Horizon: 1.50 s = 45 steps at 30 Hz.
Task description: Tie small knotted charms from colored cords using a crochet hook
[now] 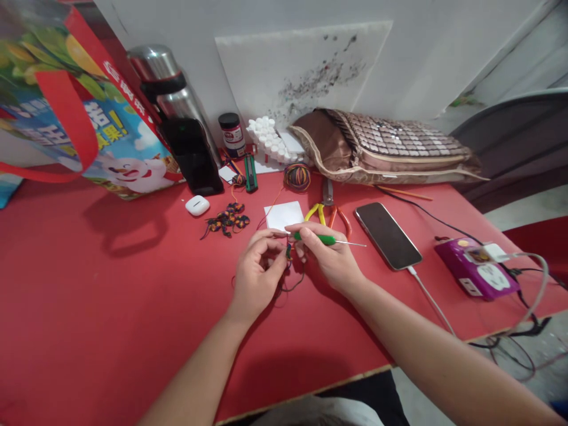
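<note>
My right hand [333, 257] is closed around a green-handled crochet hook [326, 239], whose thin metal shaft points to the right. Pinched between the fingers of my left hand [261, 266] is a small piece of dark multicoloured crochet work [289, 251]. Both hands meet over the red table, and the fingers partly hide the work. A dark strand of yarn [293, 289] loops below them. Just beyond the fingers lies a white square card [284, 215]. Behind it sits a ball of multicoloured yarn [297, 177], with a strand running toward the hands.
Finished-looking crochet flowers [228, 220] and a white earbud case [197, 205] lie left. Pliers [327, 204], a charging phone [388, 235] and a purple power strip [477, 269] are right. Behind stand a shopping bag [128, 171], thermos [173, 89], upright phone [193, 157] and brown cushion [390, 145].
</note>
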Available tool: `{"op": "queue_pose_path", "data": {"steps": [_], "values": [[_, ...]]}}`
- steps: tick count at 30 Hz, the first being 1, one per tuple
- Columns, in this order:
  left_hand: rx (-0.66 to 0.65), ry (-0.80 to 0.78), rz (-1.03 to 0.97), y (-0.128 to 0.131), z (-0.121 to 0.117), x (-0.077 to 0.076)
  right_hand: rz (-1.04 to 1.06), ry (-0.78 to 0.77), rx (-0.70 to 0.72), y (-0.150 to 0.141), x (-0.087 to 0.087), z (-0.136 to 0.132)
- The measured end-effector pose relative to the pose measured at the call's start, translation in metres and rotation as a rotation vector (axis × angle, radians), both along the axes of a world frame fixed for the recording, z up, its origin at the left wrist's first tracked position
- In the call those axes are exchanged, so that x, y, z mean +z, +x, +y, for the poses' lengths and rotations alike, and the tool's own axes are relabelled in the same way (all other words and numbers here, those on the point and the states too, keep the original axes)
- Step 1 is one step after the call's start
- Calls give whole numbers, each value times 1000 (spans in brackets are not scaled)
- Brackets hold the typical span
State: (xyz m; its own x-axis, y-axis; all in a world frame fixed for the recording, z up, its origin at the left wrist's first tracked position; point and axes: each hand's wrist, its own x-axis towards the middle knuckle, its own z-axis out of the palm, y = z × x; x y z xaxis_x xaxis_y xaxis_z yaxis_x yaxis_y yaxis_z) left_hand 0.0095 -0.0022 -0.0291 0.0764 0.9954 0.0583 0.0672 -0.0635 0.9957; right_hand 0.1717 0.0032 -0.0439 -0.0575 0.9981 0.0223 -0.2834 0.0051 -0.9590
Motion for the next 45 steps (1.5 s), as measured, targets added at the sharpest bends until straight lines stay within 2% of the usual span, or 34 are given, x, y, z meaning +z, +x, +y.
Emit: {"op": "queue_pose_path", "data": {"steps": [7,10,13,15,18,20,22,26,28,31,33,35,38,40,41,45], "values": [[-136,-81,-90,-4,-3,7,65,-25,-107,4,0,8],[-149,-176,-257,-8,-1,5,125,-37,-171,8,3,11],[-179,-282,-412,-11,4,1,175,-104,-142,10,6,14],[-155,-292,-419,-12,8,0,174,-156,-101,11,7,15],[-94,-248,-371,-14,14,-1,115,-132,-135,11,8,15],[-77,-225,-323,-15,16,-2,5,-71,-200,13,8,14],[-71,-204,-250,-17,17,-3,-206,-16,-255,15,8,13],[-50,-139,-112,-18,17,-6,-858,-5,-235,20,10,11],[-37,-102,-61,-18,17,-7,-1103,-30,-199,20,11,10],[-18,-51,1,-19,18,-7,-1213,-58,-206,20,13,9],[-11,-24,33,-19,18,-7,-1184,-51,-236,18,17,6],[-16,-7,61,-19,17,-7,-1051,3,-236,14,21,4],[-38,17,88,-18,15,-8,-687,71,-69,2,26,2],[-42,41,103,-19,15,-8,-506,-19,131,-7,25,3],[-41,58,111,-19,15,-7,-413,-93,181,-11,24,5],[-47,115,156,-22,17,-7,-301,-153,176,-19,16,13]]}}
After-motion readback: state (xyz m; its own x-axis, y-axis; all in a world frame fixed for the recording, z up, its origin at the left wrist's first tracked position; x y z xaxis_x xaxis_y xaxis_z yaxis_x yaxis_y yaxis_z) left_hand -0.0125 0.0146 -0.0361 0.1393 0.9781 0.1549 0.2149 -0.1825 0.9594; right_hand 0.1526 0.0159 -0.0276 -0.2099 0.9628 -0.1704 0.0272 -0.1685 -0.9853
